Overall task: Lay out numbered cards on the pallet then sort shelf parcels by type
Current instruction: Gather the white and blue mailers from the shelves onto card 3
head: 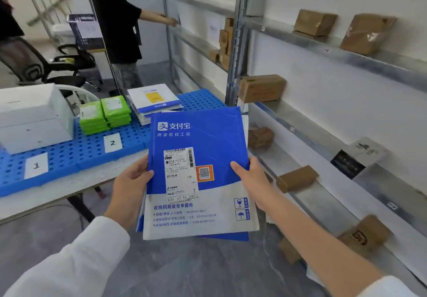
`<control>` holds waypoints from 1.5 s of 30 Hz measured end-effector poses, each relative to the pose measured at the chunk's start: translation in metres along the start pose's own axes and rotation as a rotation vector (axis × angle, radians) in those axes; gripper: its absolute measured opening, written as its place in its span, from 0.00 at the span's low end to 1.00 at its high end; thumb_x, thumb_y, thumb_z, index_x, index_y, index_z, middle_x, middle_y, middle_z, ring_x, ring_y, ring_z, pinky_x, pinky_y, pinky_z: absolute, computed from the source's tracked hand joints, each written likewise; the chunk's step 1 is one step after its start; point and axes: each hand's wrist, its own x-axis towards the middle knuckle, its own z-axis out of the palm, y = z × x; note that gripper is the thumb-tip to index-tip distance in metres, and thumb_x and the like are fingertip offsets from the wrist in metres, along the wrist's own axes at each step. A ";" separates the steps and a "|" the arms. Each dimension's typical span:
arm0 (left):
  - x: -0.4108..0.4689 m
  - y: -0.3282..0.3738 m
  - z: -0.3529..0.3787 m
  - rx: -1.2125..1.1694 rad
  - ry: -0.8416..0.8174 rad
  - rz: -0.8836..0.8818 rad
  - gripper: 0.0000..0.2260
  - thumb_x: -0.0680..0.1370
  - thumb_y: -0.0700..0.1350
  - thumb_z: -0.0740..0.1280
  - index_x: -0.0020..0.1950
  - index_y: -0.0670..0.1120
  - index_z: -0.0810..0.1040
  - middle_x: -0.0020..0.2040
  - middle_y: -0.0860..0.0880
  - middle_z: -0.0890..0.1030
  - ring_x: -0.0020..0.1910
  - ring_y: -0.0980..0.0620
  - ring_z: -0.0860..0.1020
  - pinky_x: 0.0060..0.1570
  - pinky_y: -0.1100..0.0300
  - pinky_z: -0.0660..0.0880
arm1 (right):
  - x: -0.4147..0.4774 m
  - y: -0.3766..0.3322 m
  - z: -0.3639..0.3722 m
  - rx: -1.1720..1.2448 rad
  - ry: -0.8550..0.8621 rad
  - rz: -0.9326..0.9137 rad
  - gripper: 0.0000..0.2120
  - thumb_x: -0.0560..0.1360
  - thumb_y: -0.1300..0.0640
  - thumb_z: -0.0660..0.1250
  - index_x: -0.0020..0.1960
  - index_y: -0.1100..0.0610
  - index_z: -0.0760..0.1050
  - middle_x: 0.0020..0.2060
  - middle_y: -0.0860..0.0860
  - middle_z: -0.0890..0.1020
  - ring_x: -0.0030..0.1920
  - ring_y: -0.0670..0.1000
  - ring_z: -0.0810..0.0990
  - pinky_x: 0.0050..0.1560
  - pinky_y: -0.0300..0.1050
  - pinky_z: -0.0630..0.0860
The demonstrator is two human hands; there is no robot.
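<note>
"While those two hands clasp the bundle of blue-and-white mailers (198,171), tell me where you think it belongs."

"Look first at the hold. The left hand (129,188) grips the left edge with its thumb on top, and the right hand (251,181) does the same on the right edge. The bundle hangs in mid-air at the centre, clear of the counter (46,202), with the shelf (323,134) at three o'clock. A blue corner peeps out beneath, so I judge there are at least two mailers."

"And the target?"

"A pile of like mailers (153,101) lies on the blue pallet (69,155), at eleven o'clock from the bundle. The green parcels (105,116) sit behind card 2 (112,143) at ten o'clock, and a white box (32,116) sits behind card 1 (36,165) at nine. I cannot see whether a card fronts the mailer pile."

"How should it be set down?"

"I would keep the bundle flat, carry it over the pallet's near edge and lower it square onto the pile, labels up. Thumbs should let go only once the weight rests. Slippery covers may slide, so no tossing, and card 2 must not be swept aside. The brown boxes (261,88) on the shelf wait their turn."
</note>
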 end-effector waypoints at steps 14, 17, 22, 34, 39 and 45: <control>0.171 0.032 -0.015 0.005 0.224 -0.013 0.15 0.80 0.38 0.64 0.65 0.51 0.78 0.55 0.49 0.83 0.52 0.47 0.83 0.49 0.49 0.80 | 0.204 -0.065 0.099 -0.079 -0.177 -0.005 0.13 0.79 0.48 0.64 0.58 0.53 0.65 0.51 0.48 0.78 0.50 0.52 0.82 0.45 0.50 0.81; 0.217 0.050 -0.006 0.028 0.264 0.003 0.17 0.80 0.38 0.64 0.67 0.51 0.77 0.56 0.48 0.83 0.52 0.46 0.83 0.48 0.48 0.81 | 0.258 -0.086 0.115 -0.064 -0.216 -0.053 0.13 0.78 0.49 0.65 0.57 0.53 0.66 0.55 0.49 0.78 0.53 0.52 0.80 0.54 0.56 0.79; 0.295 0.065 0.013 0.017 0.305 0.001 0.15 0.80 0.39 0.64 0.65 0.53 0.77 0.53 0.51 0.84 0.49 0.49 0.84 0.46 0.47 0.82 | 0.345 -0.122 0.135 -0.098 -0.257 -0.087 0.12 0.78 0.50 0.65 0.56 0.54 0.67 0.54 0.50 0.78 0.53 0.52 0.80 0.55 0.55 0.78; 0.479 0.078 0.011 -0.061 0.318 -0.006 0.16 0.80 0.37 0.63 0.64 0.53 0.78 0.50 0.54 0.85 0.48 0.52 0.84 0.43 0.53 0.82 | 0.517 -0.187 0.211 -0.246 -0.270 -0.068 0.16 0.78 0.48 0.65 0.59 0.55 0.67 0.54 0.51 0.78 0.52 0.53 0.81 0.54 0.54 0.79; 0.560 0.080 0.004 -0.039 0.275 -0.049 0.15 0.80 0.38 0.63 0.64 0.51 0.77 0.51 0.53 0.84 0.51 0.50 0.83 0.42 0.53 0.82 | 0.575 -0.205 0.247 -0.271 -0.226 -0.026 0.15 0.79 0.49 0.64 0.60 0.56 0.67 0.54 0.52 0.78 0.51 0.53 0.81 0.45 0.48 0.79; 0.631 0.084 0.003 -0.017 0.241 -0.077 0.14 0.81 0.38 0.62 0.58 0.56 0.78 0.48 0.53 0.84 0.42 0.57 0.84 0.33 0.61 0.79 | 0.641 -0.217 0.276 -0.326 -0.200 -0.012 0.14 0.78 0.49 0.64 0.59 0.56 0.67 0.53 0.53 0.79 0.50 0.53 0.82 0.47 0.50 0.80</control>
